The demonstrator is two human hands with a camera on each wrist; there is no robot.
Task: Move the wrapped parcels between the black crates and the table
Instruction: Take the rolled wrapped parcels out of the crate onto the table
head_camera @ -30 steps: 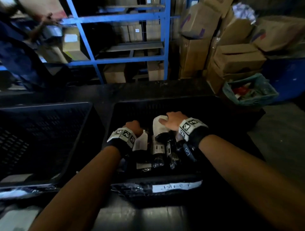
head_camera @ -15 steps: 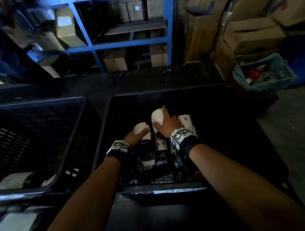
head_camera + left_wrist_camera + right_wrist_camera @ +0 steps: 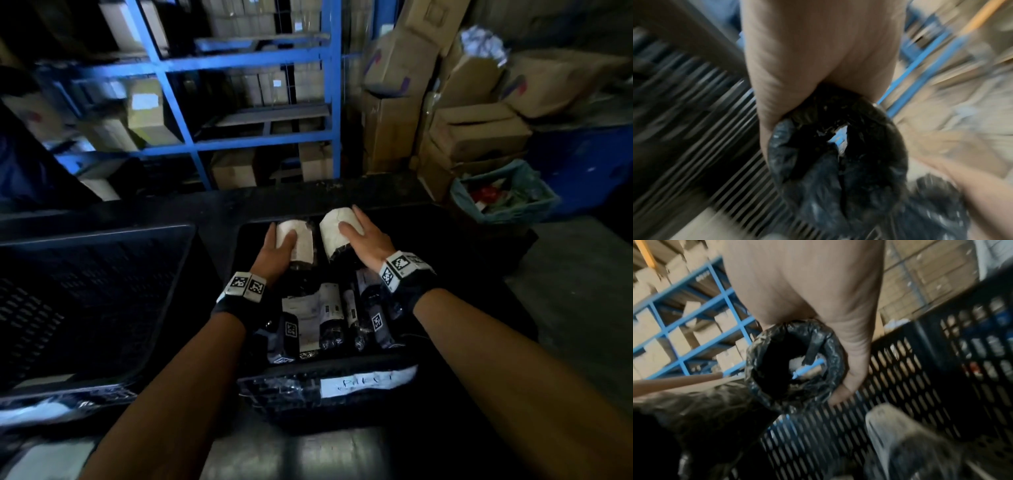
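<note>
Each hand grips one rolled parcel wrapped in black plastic with a white label. My left hand [image 3: 274, 246] holds the left parcel [image 3: 301, 245], raised above the right black crate [image 3: 479, 377]. My right hand [image 3: 359, 236] holds the right parcel [image 3: 334, 231] beside it. In the left wrist view the palm [image 3: 818, 56] closes round the parcel's black end [image 3: 838, 146]. In the right wrist view the fingers [image 3: 857, 361] wrap the hollow black roll [image 3: 793, 363]. Several more labelled parcels [image 3: 329, 315] lie in the crate's near end.
A second black crate [image 3: 85, 301] stands to the left, with little visible inside it. The dark table [image 3: 222, 205] stretches behind both crates. Blue shelving [image 3: 239, 61] with cartons stands at the back, cardboard boxes [image 3: 472, 137] and a blue-green bin [image 3: 503, 195] at the right.
Both hands took hold of a parcel each inside the right crate and have lifted them up and forward, toward the crate's far rim.
</note>
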